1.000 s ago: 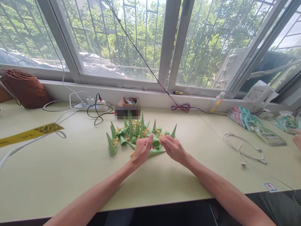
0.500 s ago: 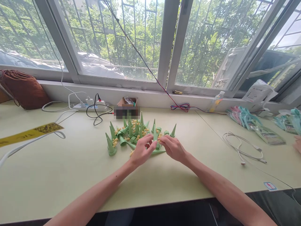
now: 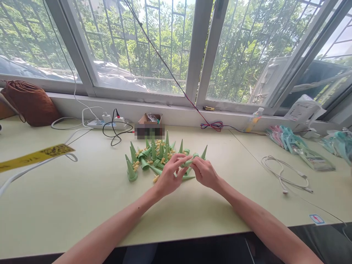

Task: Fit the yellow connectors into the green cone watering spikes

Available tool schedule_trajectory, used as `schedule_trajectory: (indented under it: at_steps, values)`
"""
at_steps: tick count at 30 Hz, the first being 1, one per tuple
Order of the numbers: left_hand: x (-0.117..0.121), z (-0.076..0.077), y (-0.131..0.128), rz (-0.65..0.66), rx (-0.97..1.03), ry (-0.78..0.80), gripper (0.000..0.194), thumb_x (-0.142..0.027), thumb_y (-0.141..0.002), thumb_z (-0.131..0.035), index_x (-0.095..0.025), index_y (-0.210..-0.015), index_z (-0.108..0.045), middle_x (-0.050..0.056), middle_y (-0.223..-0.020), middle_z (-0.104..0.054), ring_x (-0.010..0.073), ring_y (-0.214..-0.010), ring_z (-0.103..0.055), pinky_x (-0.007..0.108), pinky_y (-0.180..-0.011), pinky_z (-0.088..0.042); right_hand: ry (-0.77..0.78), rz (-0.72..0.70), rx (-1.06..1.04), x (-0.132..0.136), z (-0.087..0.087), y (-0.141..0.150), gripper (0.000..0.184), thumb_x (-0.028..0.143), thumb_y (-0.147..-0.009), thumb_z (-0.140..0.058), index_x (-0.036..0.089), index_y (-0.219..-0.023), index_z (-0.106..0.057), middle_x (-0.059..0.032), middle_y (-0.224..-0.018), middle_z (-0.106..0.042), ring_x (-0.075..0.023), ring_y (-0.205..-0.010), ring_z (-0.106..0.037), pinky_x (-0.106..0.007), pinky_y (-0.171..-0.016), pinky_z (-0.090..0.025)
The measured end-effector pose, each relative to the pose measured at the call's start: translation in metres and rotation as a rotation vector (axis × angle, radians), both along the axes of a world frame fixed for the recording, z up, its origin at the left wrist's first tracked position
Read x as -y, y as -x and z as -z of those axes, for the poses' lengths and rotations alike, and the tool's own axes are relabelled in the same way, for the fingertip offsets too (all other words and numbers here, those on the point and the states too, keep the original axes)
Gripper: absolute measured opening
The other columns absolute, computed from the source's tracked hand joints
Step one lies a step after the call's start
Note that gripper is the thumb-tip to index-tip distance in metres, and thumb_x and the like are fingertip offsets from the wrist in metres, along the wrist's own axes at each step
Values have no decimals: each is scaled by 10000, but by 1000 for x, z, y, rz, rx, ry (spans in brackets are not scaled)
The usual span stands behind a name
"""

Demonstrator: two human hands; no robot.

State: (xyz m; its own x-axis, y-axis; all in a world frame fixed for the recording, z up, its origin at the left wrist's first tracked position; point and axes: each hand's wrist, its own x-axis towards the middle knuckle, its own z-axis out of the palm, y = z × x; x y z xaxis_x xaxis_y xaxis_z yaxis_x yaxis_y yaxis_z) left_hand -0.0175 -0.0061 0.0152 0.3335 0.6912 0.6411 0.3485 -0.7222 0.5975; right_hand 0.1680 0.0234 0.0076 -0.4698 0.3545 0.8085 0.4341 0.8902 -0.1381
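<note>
Between my hands is a green plant watering spike [image 3: 187, 163], tilted and partly covered by fingers. My left hand [image 3: 169, 176] curls its thumb and fingers around it from the left. My right hand [image 3: 205, 173] pinches it from the right, and its fingertips hide whatever small part they touch. Just beyond lies a heap of green spikes with small yellow valves [image 3: 156, 179], some standing point up, others on their sides. One upright spike [image 3: 131, 171] is at the heap's left edge, and another spike [image 3: 204, 151] rises behind my right hand.
A small cardboard box [image 3: 150, 119] and a power strip [image 3: 107, 124] are along the wall. A bottle [image 3: 254, 120], bagged pink and teal items [image 3: 286, 137] and a coiled white cable [image 3: 283, 174] lie to the right. A yellow tag [image 3: 35, 157] juts in at left.
The held spike turned from its open round end facing me, to point up, to lying tilted between my fingers. My left fingers shifted around it. Another person's hand at the right edge left view.
</note>
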Motion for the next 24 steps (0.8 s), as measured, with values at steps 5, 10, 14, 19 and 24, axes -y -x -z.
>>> schedule_trajectory:
  at_steps: [5, 10, 14, 19, 24]
  values:
    - [3, -2, -5, -193, 102, 0, 286, -299, -943, -548, -219, -1216, -573, 72, -1103, -571, 94, -712, -570, 219, -593, -513, 39, 60, -145, -1, 0, 2, 195, 202, -1020, -416, 203, -858, -525, -1, -688, -516, -107, -534, -414, -217, -486, -339]
    - [5, -5, -5, -224, 179, 131, 370, -415, -968, -465, -154, -740, -595, 10, -675, -581, 111, -611, -529, 221, -580, -442, 27, 62, -190, 0, -2, 1, 153, 197, -1013, -449, 201, -923, -572, -20, -736, -562, -112, -581, -483, -218, -520, -399]
    - [5, -5, -4, -136, 207, 288, 542, -487, -971, -416, -144, -567, -531, -27, -501, -408, 78, -474, -345, 224, -481, -287, 11, -15, -123, -1, 0, 2, 131, 204, -1014, -454, 206, -973, -578, -37, -779, -596, -119, -611, -518, -225, -535, -429]
    - [7, -9, -4, -60, 260, 390, 507, -514, -920, -509, -148, -570, -481, -32, -539, -375, 73, -496, -297, 218, -459, -234, 18, -52, -110, -1, 4, 1, 97, 202, -1010, -468, 210, -998, -564, -30, -779, -593, -114, -597, -491, -223, -526, -413]
    - [6, -8, -1, -13, 204, 370, 414, -461, -927, -517, -153, -653, -484, -23, -616, -402, 83, -558, -356, 196, -470, -295, 48, -53, -88, -2, 4, -1, 124, 215, -1021, -435, 206, -965, -545, -21, -741, -564, -120, -577, -466, -227, -525, -401]
